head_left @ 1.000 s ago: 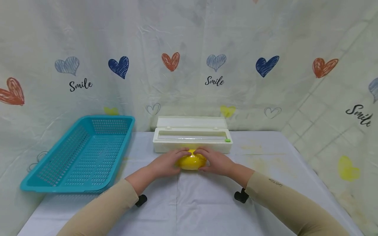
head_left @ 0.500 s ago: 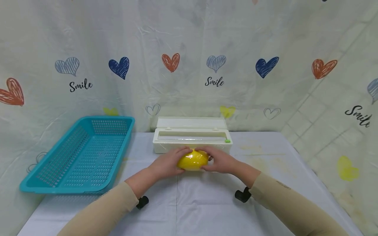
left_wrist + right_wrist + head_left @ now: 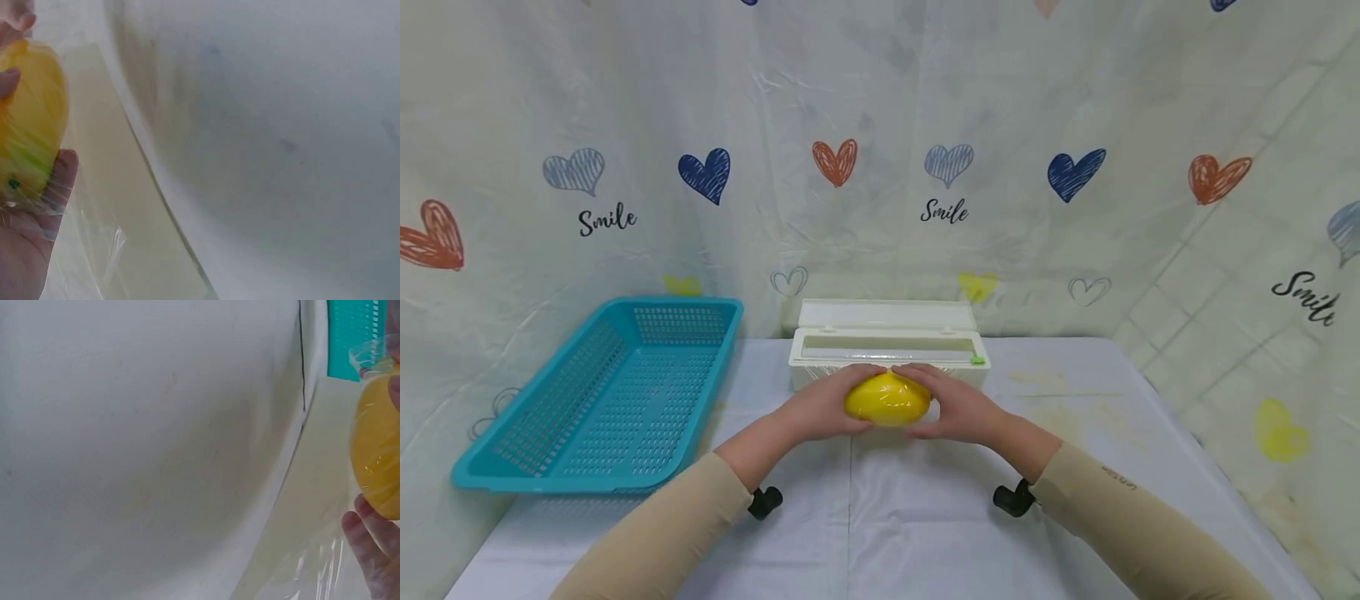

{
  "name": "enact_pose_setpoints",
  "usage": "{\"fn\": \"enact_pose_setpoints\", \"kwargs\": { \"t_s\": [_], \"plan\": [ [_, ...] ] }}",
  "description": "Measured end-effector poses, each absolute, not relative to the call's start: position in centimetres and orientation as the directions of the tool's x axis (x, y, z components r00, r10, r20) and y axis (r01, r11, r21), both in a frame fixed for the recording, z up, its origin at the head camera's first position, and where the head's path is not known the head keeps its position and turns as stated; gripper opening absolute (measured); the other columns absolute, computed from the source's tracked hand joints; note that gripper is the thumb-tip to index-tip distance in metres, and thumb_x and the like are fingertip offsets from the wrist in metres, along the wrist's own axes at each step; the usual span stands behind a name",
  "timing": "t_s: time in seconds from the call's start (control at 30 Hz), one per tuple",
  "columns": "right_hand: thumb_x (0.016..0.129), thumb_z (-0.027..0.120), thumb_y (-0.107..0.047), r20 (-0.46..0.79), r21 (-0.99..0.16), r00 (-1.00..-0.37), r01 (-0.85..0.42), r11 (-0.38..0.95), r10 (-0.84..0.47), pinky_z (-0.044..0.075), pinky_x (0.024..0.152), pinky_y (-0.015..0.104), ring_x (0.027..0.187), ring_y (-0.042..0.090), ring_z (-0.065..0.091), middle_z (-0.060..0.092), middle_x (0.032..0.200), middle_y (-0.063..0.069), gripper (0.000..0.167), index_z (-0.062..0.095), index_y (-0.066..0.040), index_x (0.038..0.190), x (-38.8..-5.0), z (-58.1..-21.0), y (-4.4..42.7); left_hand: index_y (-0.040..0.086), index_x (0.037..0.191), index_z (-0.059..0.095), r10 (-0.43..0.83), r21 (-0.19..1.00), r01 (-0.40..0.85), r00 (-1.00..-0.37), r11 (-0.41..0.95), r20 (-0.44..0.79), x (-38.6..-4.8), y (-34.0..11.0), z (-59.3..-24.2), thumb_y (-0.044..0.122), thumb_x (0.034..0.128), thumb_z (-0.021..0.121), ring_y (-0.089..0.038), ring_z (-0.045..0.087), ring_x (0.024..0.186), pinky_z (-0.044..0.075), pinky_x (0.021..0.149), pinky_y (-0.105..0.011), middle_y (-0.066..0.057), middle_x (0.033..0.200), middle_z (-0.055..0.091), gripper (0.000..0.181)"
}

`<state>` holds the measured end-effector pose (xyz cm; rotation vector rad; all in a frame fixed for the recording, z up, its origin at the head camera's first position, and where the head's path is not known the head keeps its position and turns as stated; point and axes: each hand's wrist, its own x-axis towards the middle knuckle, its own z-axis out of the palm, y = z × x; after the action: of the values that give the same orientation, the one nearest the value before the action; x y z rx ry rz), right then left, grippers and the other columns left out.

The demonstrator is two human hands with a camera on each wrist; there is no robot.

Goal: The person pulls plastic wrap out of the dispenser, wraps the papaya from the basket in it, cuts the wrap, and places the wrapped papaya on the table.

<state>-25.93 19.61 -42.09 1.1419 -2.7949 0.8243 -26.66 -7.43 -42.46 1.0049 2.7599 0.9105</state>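
Observation:
Clear plastic film covers a yellow mango (image 3: 887, 398), which both hands hold up between them. My left hand (image 3: 827, 406) grips its left side, thumb toward me and fingers over the top. On the other side my right hand (image 3: 958, 407) holds it the same way. A green patch and a dark stem spot show on the mango (image 3: 34, 119) in the left wrist view. Just behind stands a white cling film dispenser (image 3: 797, 375) with its lid (image 3: 887, 314) raised and a film roll (image 3: 887, 353) inside. Film (image 3: 319, 569) stretches below the hand in the right wrist view.
A blue plastic basket (image 3: 647, 400) stands on the left of the table, which has a white cloth (image 3: 925, 533). The dispenser has a green slider (image 3: 977, 361) at its right end. A curtain printed with hearts (image 3: 887, 242) hangs behind.
The hands have turned the mango and raised it slightly, so it now covers part of the dispenser's front. My right hand has shifted its hold a little. The basket and dispenser stay put.

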Motion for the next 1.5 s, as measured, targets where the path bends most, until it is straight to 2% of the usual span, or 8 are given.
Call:
{"fn": "enact_pose_setpoints", "kwargs": {
  "t_s": [0.3,0.43,0.67,0.9,1.17,1.3,1.4,1.5],
  "plan": [
    [0.077,0.087,-0.029,0.291,-0.411,-0.725,-0.684,0.602,-0.624,0.048,0.101,0.039,0.122,0.017,0.054,0.051,0.14,-0.003,0.08,0.045,-0.024,0.145,-26.5,-42.1,19.1,0.034,0.146,0.04,0.58,0.671,0.458,-0.813,0.583,0.052,-27.2,-8.1,-41.1,0.031,0.0798,0.083,-0.015,0.054,0.101,0.049,0.088,-0.035,0.01,0.126,0.056,0.079],
    [0.077,0.087,-0.027,0.317,-0.43,-0.718,-0.691,0.581,-0.619,0.05,0.099,0.038,0.119,0.016,0.055,0.053,0.138,-0.004,0.079,0.046,-0.023,0.145,-26.9,-42.0,19.0,0.032,0.145,0.039,0.577,0.663,0.469,-0.814,0.584,0.067,-27.3,-8.2,-40.7,0.035,0.0783,0.084,-0.015,0.052,0.107,0.048,0.093,-0.034,0.009,0.134,0.048,0.08],
    [0.079,0.084,-0.029,0.285,-0.523,-0.766,-0.628,0.576,-0.577,0.053,0.091,0.036,0.112,0.015,0.055,0.053,0.138,-0.004,0.078,0.044,-0.023,0.146,-27.3,-41.8,18.9,0.035,0.151,0.036,0.605,0.434,0.617,-0.774,0.656,0.186,-27.4,-8.2,-40.5,0.047,0.0771,0.083,-0.017,0.051,0.121,0.047,0.101,-0.038,0.005,0.148,0.041,0.088],
    [0.082,0.081,-0.03,0.232,-0.625,-0.808,-0.551,0.554,-0.542,0.052,0.088,0.036,0.108,0.016,0.055,0.054,0.138,-0.001,0.077,0.043,-0.021,0.148,-28.1,-41.7,18.9,0.033,0.149,0.037,0.678,0.195,0.721,-0.692,0.665,0.249,-27.7,-8.2,-40.6,0.032,0.0814,0.083,-0.026,0.055,0.12,0.049,0.1,-0.038,-0.004,0.15,0.039,0.082],
    [0.083,0.08,-0.04,0.195,-0.633,-0.809,-0.535,0.56,-0.554,0.049,0.093,0.048,0.114,0.022,0.053,0.049,0.145,0.0,0.084,0.036,-0.028,0.153,-28.5,-40.5,18.9,0.03,0.149,0.041,0.601,0.359,0.644,-0.763,0.675,0.238,-28.5,-8.3,-41.0,0.025,0.0829,0.082,-0.021,0.053,0.124,0.048,0.102,-0.038,0.001,0.146,0.047,0.078],
    [0.076,0.086,-0.041,0.355,-0.506,-0.762,-0.643,0.575,-0.541,0.047,0.098,0.054,0.127,0.028,0.05,0.041,0.151,0.0,0.09,0.038,-0.031,0.152,-28.1,-39.5,19.3,0.032,0.148,0.043,0.566,0.477,0.595,-0.794,0.647,0.223,-29.1,-8.4,-41.1,0.026,0.0824,0.082,-0.018,0.052,0.122,0.047,0.103,-0.04,0.006,0.143,0.05,0.077],
    [0.071,0.089,-0.039,0.501,-0.314,-0.65,-0.752,0.58,-0.572,0.047,0.098,0.056,0.129,0.033,0.048,0.04,0.153,0.004,0.09,0.044,-0.027,0.149,-27.8,-38.9,19.4,0.038,0.148,0.041,0.538,0.539,0.551,-0.819,0.637,0.201,-29.5,-8.3,-41.0,0.03,0.0818,0.081,-0.015,0.053,0.114,0.048,0.098,-0.04,0.009,0.141,0.052,0.078],
    [0.07,0.089,-0.04,0.55,-0.126,-0.536,-0.812,0.571,-0.641,0.046,0.098,0.055,0.126,0.035,0.05,0.042,0.151,0.009,0.088,0.047,-0.023,0.146,-28.0,-38.8,19.1,0.043,0.147,0.04,0.511,0.586,0.51,-0.84,0.63,0.181,-29.8,-8.4,-40.6,0.032,0.0812,0.081,-0.015,0.054,0.108,0.05,0.093,-0.04,0.009,0.137,0.054,0.079]
  ]
}}
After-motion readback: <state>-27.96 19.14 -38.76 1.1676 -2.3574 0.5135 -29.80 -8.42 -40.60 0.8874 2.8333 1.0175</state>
